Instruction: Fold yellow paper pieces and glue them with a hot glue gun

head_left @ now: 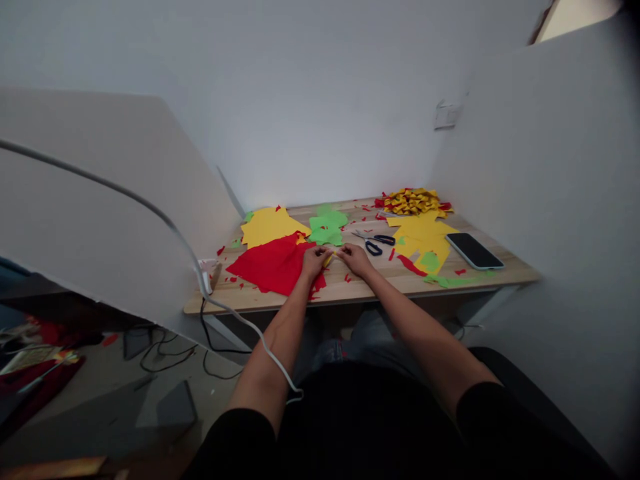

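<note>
Scrap of small, yellow, felt-like material (328, 261) sits between left hand (314, 261) and right hand (354, 259), fingertips of both pinching it above the pale wooden desk (395, 277), presumably for fine control; black-handled metal scissors (374, 238) lie near right hand, likely for easy reach.

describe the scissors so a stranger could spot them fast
On the wooden desk, find the right hand. Just past it, between the green pieces and the yellow sheet near the phone, lie the scissors. Dark looped handles set them apart from the bright pieces beside them.
</note>
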`<state>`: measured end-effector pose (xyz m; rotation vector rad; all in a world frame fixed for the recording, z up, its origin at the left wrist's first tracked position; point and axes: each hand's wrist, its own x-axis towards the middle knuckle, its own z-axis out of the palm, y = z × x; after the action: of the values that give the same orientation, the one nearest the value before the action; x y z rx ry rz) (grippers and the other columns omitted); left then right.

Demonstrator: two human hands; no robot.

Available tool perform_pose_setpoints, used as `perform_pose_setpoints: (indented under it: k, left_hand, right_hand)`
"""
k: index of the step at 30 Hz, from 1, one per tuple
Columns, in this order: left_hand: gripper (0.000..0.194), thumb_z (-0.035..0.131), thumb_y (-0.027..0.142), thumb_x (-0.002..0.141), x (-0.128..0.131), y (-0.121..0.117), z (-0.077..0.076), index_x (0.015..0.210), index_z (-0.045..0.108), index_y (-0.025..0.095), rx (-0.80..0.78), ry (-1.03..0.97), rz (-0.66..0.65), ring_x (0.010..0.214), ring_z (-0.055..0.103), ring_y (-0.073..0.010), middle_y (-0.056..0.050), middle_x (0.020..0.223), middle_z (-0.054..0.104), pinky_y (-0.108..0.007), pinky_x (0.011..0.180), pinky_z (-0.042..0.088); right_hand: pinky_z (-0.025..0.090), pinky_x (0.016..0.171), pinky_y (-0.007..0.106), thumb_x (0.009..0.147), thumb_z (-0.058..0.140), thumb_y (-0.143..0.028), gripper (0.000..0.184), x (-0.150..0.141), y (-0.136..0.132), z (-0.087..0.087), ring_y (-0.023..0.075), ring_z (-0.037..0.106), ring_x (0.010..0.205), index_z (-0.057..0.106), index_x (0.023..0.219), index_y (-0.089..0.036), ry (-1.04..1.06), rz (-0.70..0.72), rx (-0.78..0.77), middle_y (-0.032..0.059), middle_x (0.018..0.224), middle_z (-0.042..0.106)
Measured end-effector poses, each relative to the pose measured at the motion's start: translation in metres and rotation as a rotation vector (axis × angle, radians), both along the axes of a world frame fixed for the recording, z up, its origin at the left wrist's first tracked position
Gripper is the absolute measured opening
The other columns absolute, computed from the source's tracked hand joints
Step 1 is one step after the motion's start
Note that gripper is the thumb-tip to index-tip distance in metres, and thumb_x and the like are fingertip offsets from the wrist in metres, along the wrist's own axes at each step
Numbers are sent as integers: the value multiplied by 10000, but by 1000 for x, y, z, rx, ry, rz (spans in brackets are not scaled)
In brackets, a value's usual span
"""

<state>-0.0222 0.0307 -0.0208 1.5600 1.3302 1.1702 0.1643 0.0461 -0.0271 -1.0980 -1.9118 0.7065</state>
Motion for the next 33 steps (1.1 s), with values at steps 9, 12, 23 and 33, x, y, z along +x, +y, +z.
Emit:
perform_pose_setpoints:
  k: [9, 12, 23, 33]
  left_hand:
    - [376, 634, 384, 961, 1, 1, -1, 1255, 613, 151, 19, 14, -45, 1069, 655, -242, -96, 1245, 639, -440, 899, 581]
    - [378, 634, 385, 960, 1, 1, -2, 1256, 613, 151, 25, 37, -54, 1078, 653, -246, -96, 1251, 637, -446, 907, 578]
    - [380, 633, 378, 962, -1, 4, -5, 1268, 605, 156, 48, 28, -43, 1080, 652, -239, -103, 1260, 633, -448, 910, 577]
    - [382, 628, 385, 965, -4, 2, -3, 1269, 604, 156, 42, -1, 13, 1083, 651, -240, -104, 1262, 632, -450, 912, 576]
  right_hand:
    - [587, 859, 411, 975, 630, -375, 314, 0, -2, 0, 205, 677, 996, 640, 1204, -160, 4, 39, -8, 80, 1183, 672]
    - [587, 862, 412, 976, 629, -375, 317, 0, -1, 0, 208, 675, 1004, 638, 1211, -163, -10, 43, -29, 81, 1195, 669]
    - [591, 850, 410, 978, 627, -376, 330, -2, -2, 0, 206, 678, 996, 628, 1228, -160, -53, 13, -40, 84, 1194, 667]
    - [587, 865, 418, 976, 630, -372, 328, -1, -4, 2, 210, 674, 1012, 629, 1229, -163, -48, 14, -35, 86, 1207, 664]
